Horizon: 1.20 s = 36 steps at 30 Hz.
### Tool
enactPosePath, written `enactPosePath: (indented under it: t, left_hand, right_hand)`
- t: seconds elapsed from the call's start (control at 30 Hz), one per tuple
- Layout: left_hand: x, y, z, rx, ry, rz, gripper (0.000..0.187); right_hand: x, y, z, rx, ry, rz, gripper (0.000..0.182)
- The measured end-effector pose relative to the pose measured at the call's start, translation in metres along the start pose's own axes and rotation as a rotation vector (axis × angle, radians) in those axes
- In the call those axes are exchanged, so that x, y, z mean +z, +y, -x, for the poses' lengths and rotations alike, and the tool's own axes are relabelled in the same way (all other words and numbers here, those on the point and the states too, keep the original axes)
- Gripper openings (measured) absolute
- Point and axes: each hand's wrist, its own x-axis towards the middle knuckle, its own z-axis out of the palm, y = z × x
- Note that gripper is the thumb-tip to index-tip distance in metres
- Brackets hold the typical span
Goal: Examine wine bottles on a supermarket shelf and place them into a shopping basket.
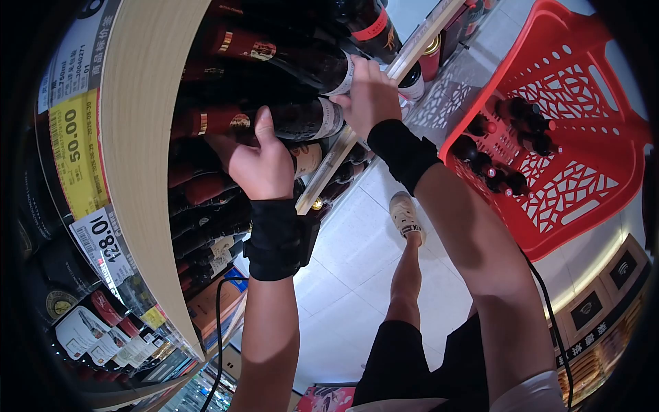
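Dark wine bottles with red, gold-banded necks lie on the wooden shelf. My left hand (pixel 259 163) is curled around the nearer wine bottle (pixel 294 121), its thumb up against the bottle's shoulder and its other fingers mostly hidden. At the shelf's front, my right hand (pixel 372 97) closes over the base end of the adjoining wine bottle (pixel 305 63). Its thumb lies by the pale label of the bottle at my left hand. Both wrists wear black bands.
A red basket (pixel 611 182) holding several dark bottles stands at the right on the tiled floor (pixel 350 254). Price tags (pixel 74 147) line the shelf board (pixel 141 137) at left. More bottles (pixel 206 220) lie below my left hand. A shelf edge strip (pixel 329 165) runs beneath my hands.
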Motion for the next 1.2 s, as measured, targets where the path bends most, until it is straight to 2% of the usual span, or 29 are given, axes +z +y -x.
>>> enactPosePath:
  t: [0.07, 0.27, 0.3, 0.4, 0.57, 0.6, 0.7, 0.87, 1.0, 1.1, 1.17, 1.2]
  left_hand:
    - [0.001, -0.001, 0.0, 0.015, 0.008, -0.04, 0.066]
    - [0.001, -0.008, 0.0, 0.057, 0.035, -0.147, 0.069]
    - [0.001, -0.009, 0.0, 0.058, 0.035, -0.158, 0.069]
    - [-0.001, -0.018, 0.0, 0.073, 0.025, -0.233, 0.086]
    - [0.0, -0.01, 0.003, -0.12, 0.014, -0.192, 0.075]
    - [0.0, -0.009, 0.003, -0.128, 0.015, -0.185, 0.074]
    - [0.002, -0.01, 0.002, -0.1, 0.024, -0.165, 0.075]
    - [-0.001, -0.038, -0.004, 0.07, 0.07, -0.344, 0.077]
    - [-0.003, -0.051, -0.008, -0.051, 0.096, -0.37, 0.061]
    - [-0.001, -0.022, -0.004, -0.169, 0.064, -0.235, 0.06]
    - [0.002, 0.009, -0.001, -0.4, -0.007, -0.062, 0.07]
    - [0.002, -0.008, -0.002, -0.278, 0.031, -0.016, 0.068]
  right_hand:
    - [-0.003, -0.004, -0.001, 0.032, -0.013, -0.001, 0.068]
    - [-0.024, 0.02, 0.019, -0.077, 0.09, -0.153, 0.055]
    - [-0.031, 0.027, 0.025, -0.05, 0.091, -0.189, 0.051]
    - [-0.054, 0.047, 0.051, 0.049, 0.053, -0.282, 0.04]
    - [-0.102, 0.06, 0.091, 0.33, -0.174, -0.359, 0.02]
    - [-0.109, 0.063, 0.1, 0.333, -0.159, -0.357, 0.019]
    - [-0.121, 0.08, 0.13, 0.36, -0.129, -0.365, 0.016]
    - [-0.148, 0.104, 0.164, 0.474, -0.17, -0.365, 0.017]
    - [-0.166, 0.116, 0.182, 0.513, -0.197, -0.337, 0.015]
    - [-0.174, 0.13, 0.193, 0.51, -0.274, -0.351, 0.012]
    - [-0.185, 0.136, 0.195, 0.518, -0.307, -0.331, 0.013]
    - [-0.191, 0.14, 0.196, 0.525, -0.324, -0.317, 0.015]
